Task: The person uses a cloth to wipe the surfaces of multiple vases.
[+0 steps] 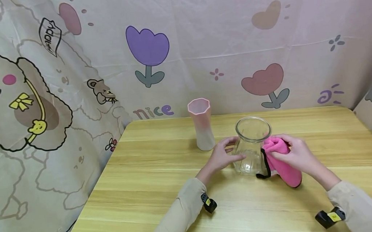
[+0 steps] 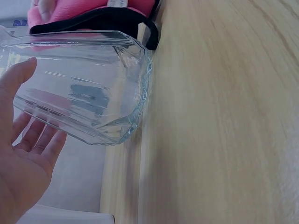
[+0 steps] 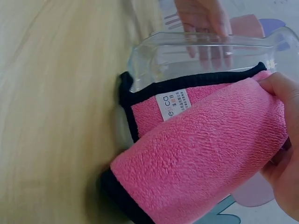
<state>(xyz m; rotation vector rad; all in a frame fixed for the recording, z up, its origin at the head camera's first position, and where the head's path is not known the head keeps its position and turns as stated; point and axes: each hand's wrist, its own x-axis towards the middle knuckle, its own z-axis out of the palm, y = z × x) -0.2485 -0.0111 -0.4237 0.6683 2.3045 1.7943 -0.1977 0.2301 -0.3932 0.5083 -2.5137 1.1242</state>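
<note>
Jar (image 1: 251, 163) upright on table (image 1: 138, 170), vase (image 1: 203, 129) to its left. Left hand (image 1: 222, 156): thumb and fingers spread wide about the jar's side, contact uncertain. Right hand (image 1: 299, 154): thumb and fingers pinching pink cloth (image 1: 285, 170) at the jar's right side.

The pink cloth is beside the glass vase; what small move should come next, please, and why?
Probably wipe the glass vase lightly with the pink cloth, because the right hand holds it right beside the glass while the left hand is at the opposite side.
</note>
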